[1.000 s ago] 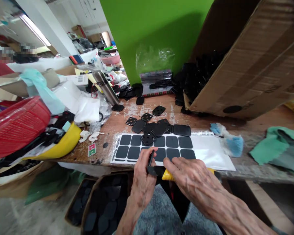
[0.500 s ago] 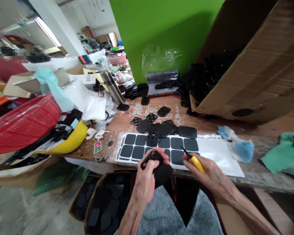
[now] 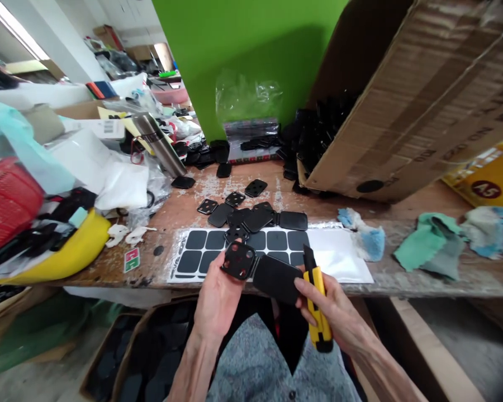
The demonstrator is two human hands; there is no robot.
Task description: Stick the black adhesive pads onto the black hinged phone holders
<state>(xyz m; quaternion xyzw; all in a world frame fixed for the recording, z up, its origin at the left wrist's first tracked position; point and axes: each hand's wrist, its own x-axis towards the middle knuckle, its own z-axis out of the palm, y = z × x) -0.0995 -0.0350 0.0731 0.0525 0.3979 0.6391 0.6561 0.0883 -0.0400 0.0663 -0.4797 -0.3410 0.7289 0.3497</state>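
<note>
Over the table edge I hold an opened black hinged case (image 3: 275, 277), one half a plain flat panel, the other pierced with round holes. My left hand (image 3: 218, 296) supports the holed half, thumb at its far edge. In my right hand (image 3: 337, 310) is a yellow utility knife (image 3: 318, 307), its dark blade pointing up and away. The right thumb and fingers also pinch the plain panel's right end. Just beyond lies a white sheet (image 3: 333, 258) with rows of dark rounded-square stickers, partly hidden by my hands. Several similar black pieces (image 3: 257, 219) overlap behind it.
A tilted cardboard box (image 3: 385, 128) with black pieces stands at the back right. Cloths (image 3: 430, 245) lie on the right. A steel flask (image 3: 161, 146), white bags and a yellow container (image 3: 79, 254) crowd the left. Boxes of dark pieces (image 3: 151, 346) stand below the table edge.
The black case, earlier gripped in my left hand alone, is now spread between both hands. My right hand has moved in to pinch its panel, turning the knife more upright. The view has shifted right.
</note>
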